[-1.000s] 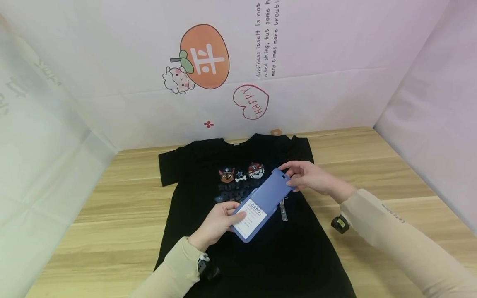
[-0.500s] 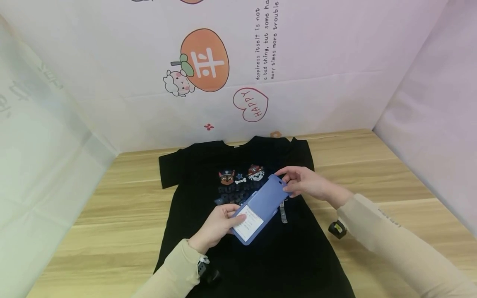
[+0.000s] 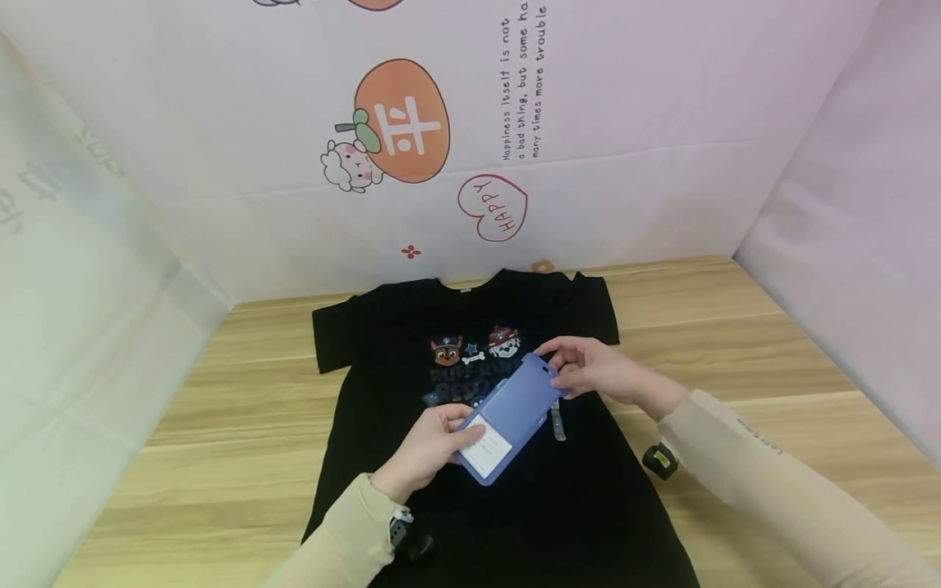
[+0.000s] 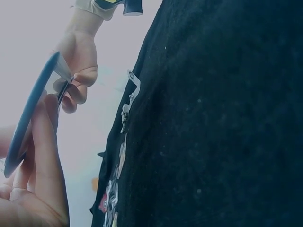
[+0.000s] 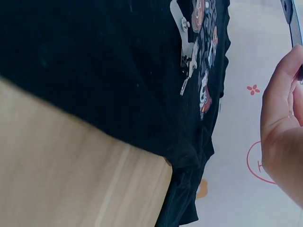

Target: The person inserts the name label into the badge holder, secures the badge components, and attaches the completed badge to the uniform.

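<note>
Above the black T-shirt [image 3: 544,506], both hands hold a blue badge holder [image 3: 524,398] at a slant. My left hand [image 3: 422,449] pinches its lower end, thumb on the white printed card [image 3: 487,453] and fingers behind. The fingers and thumb of my right hand [image 3: 603,371] grip the slotted top end of the holder's blue sliding panel, which covers the card's upper part. Edge-on, the badge holder [image 4: 31,113] appears in the left wrist view. A badge clip with a clear strap [image 3: 559,421] lies on the shirt beneath, partly hidden in the head view.
The T-shirt, with cartoon dogs [image 3: 447,351] printed on its chest, lies spread on a wood-grain table [image 3: 220,425]. White printed cloth [image 3: 625,163] hangs behind the table and at both sides. Wrist cameras [image 3: 660,461] sit at both cuffs.
My right hand has moved down and left toward my left hand, pushing the blue panel further over the card. Less of the card shows now. My left hand stays nearly still.
</note>
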Tool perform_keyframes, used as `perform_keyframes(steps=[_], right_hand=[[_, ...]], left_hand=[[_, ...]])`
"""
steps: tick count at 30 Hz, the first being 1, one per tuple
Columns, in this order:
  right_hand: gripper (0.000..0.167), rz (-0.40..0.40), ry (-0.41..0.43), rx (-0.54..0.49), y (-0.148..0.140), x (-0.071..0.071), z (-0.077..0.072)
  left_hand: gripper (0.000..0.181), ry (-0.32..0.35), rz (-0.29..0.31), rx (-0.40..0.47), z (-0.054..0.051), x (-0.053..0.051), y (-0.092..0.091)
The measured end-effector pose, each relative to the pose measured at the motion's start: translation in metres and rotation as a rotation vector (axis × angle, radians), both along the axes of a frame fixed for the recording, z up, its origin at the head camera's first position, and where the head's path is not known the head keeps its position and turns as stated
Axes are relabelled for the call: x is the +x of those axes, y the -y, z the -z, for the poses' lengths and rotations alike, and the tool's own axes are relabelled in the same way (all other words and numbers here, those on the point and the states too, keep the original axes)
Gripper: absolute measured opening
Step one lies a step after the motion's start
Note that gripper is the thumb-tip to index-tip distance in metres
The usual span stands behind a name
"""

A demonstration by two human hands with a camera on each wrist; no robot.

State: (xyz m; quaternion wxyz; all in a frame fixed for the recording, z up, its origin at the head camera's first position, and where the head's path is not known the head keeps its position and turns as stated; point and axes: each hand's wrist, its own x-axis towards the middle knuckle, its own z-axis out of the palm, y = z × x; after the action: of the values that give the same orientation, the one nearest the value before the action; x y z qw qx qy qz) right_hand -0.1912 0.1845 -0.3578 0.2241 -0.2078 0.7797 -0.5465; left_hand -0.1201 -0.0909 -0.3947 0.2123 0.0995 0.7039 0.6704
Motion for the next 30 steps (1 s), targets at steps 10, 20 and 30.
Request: perform_keyframes(steps=[10,20,30], right_hand=[[0.049,-0.011,0.014,-0.018,0.004,0.002,0.005],[0.047,-0.017,0.021,-0.020,0.008,0.004,0.006],[0.047,-0.013,0.018,-0.021,0.012,0.008,0.006]], left_hand=[[0.025,-0.006,0.009,-0.002,-0.002,0.002,0.001],[0.026,-0.010,0.022,-0.001,-0.001,0.003,0.003],[0.025,-0.018,0.022,-0.008,0.001,0.001,0.003]])
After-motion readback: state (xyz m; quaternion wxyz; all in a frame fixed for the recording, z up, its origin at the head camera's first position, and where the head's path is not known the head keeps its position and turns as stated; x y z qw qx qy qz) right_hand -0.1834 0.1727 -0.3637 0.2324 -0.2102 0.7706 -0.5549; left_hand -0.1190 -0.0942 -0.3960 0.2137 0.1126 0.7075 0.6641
